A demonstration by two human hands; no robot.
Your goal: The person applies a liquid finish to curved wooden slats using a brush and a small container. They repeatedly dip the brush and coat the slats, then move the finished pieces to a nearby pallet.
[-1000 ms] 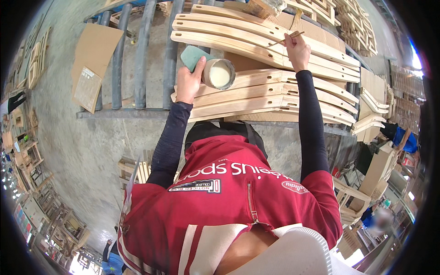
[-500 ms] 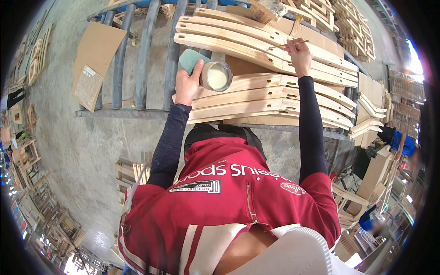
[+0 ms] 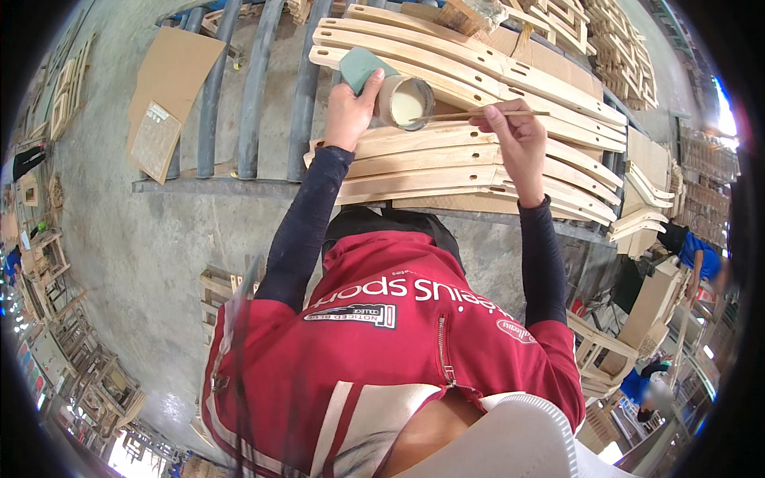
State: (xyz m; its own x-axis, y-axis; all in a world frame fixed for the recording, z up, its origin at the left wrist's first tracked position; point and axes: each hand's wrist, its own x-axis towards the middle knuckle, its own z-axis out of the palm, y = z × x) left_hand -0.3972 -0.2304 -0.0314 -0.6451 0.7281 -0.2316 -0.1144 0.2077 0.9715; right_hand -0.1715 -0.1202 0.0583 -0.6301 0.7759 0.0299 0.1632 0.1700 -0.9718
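My left hand (image 3: 351, 111) grips a cup (image 3: 390, 102) holding creamy white liquid (image 3: 407, 107), tilted toward the right. A flat teal piece (image 3: 361, 65) sticks out beside its thumb; whether it is joined to the cup I cannot tell. Between the pinched fingers of my right hand (image 3: 522, 145) is a thin wooden stick (image 3: 454, 117), its far tip at the cup's mouth. Both hands are above curved pale wooden slats with slotted holes. One group of slats (image 3: 422, 166) lies nearer me, another group (image 3: 398, 41) farther off.
Grey rollers (image 3: 259, 92) of a conveyor support the slats, with a metal rail (image 3: 215, 187) on the near side. Cardboard (image 3: 179, 64) lies on the rollers at left. Wooden frames (image 3: 621, 48) are piled at far right. Other people (image 3: 700, 256) are off to the right.
My right hand has come left and nearer, bringing the stick from the far slats to the cup. My left hand has moved right and slightly farther away, tilting the cup.
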